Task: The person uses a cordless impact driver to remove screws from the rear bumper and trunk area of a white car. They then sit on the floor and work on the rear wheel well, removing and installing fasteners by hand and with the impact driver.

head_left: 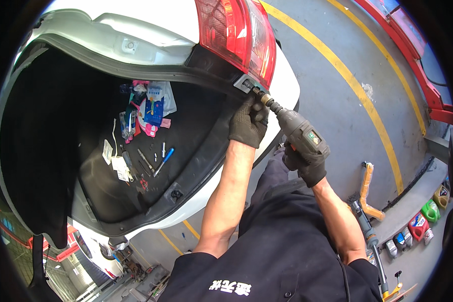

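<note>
A white car's open trunk fills the left and middle of the view, with a red tail light at its upper corner. Below that light is a metal recess, where the socket extension of a dark grey impact wrench points in. My right hand, in a black glove, is closed round the wrench's grip. My gloved left hand has its fingers curled at the extension's front end, just beside the recess; its fingertips are partly hidden.
In the trunk lie packets, a blue-handled tool and several loose small tools. At right are a red lift frame, a padded yellow stand and several oil jugs. Yellow lines mark the grey floor.
</note>
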The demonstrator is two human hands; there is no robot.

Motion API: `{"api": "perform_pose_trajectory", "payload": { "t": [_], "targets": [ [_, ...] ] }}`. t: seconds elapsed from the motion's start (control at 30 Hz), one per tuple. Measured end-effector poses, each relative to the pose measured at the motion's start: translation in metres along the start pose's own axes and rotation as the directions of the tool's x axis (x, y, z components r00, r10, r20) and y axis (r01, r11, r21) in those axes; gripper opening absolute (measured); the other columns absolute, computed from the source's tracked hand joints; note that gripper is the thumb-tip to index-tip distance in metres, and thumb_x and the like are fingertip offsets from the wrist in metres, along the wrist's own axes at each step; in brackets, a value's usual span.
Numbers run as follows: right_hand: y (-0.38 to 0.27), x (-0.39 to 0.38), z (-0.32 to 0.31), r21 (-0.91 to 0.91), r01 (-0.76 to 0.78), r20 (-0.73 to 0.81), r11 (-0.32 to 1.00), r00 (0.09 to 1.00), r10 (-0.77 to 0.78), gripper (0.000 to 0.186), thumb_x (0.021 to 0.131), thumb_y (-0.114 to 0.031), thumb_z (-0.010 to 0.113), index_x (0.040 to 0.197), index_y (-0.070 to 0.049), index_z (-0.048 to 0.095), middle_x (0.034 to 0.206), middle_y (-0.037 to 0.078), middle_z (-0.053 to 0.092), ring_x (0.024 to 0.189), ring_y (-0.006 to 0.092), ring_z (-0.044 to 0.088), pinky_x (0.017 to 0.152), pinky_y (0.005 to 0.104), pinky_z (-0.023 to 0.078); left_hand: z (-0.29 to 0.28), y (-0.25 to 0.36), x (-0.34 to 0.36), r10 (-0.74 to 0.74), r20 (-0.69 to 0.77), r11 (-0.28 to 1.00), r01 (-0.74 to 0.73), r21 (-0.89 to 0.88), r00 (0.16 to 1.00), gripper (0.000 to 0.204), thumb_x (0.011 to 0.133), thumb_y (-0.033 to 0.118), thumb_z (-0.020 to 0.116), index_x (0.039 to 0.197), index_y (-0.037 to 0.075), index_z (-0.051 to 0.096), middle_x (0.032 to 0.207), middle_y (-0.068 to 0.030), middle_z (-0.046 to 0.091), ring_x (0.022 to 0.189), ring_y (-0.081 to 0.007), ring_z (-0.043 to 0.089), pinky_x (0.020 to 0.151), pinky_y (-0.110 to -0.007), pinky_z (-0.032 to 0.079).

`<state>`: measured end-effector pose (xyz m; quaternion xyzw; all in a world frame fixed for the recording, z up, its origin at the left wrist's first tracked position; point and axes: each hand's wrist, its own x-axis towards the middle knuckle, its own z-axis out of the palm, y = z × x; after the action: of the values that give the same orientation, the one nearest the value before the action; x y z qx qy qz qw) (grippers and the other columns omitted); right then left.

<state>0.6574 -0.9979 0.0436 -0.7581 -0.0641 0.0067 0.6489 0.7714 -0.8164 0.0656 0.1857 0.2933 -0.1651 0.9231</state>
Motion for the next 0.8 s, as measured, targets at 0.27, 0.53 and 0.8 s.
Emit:
{"api": "perform_pose_trajectory", "payload": {
  "t": [0.27, 0.53, 0.8],
  "targets": [
    [0.001, 0.002, 0.0, -0.093, 0.069, -0.001, 0.993, 0.998, -0.07, 0.026, 0.09, -0.002, 0.065, 0.116, -0.004, 0.064, 0.1, 0.005, 0.068, 0.087, 0.0137, 0.065, 0.075, 0.0299, 0.054, -0.069, -0.016, -0.022, 0.164, -0.134, 0.957, -0.125, 0.264, 0.977, 0.013, 0.089, 0.004, 0.061, 0.102, 0.004, 0.064, 0.089, -0.0045, 0.064, 0.074, -0.0163, 0.06, 0.063, -0.026, 0.049],
    [0.007, -0.001, -0.002, 0.053, -0.227, -0.031, 0.973, 0.973, 0.229, 0.027, 0.08, -0.009, 0.074, 0.107, -0.006, 0.069, 0.096, 0.011, 0.07, 0.083, 0.0273, 0.067, 0.074, 0.0366, 0.054, -0.07, -0.014, -0.065, 0.168, -0.108, 0.889, -0.103, 0.446, 0.98, 0.022, 0.093, 0.012, 0.064, 0.112, 0.0, 0.062, 0.093, -0.0128, 0.067, 0.079, -0.0237, 0.068, 0.065, -0.032, 0.056],
    [-0.032, -0.044, -0.053, 0.445, -0.353, 0.166, 0.823, 0.936, 0.312, 0.032, 0.085, -0.004, 0.07, 0.117, -0.003, 0.063, 0.097, 0.002, 0.066, 0.084, 0.012, 0.06, 0.073, 0.0292, 0.05, -0.052, -0.004, -0.068, 0.283, 0.151, 0.849, -0.321, 0.419, 0.947, 0.024, 0.097, 0.022, 0.062, 0.11, 0.002, 0.065, 0.078, -0.0047, 0.06, 0.058, -0.0122, 0.052, 0.051, -0.025, 0.038]
  ]
}}
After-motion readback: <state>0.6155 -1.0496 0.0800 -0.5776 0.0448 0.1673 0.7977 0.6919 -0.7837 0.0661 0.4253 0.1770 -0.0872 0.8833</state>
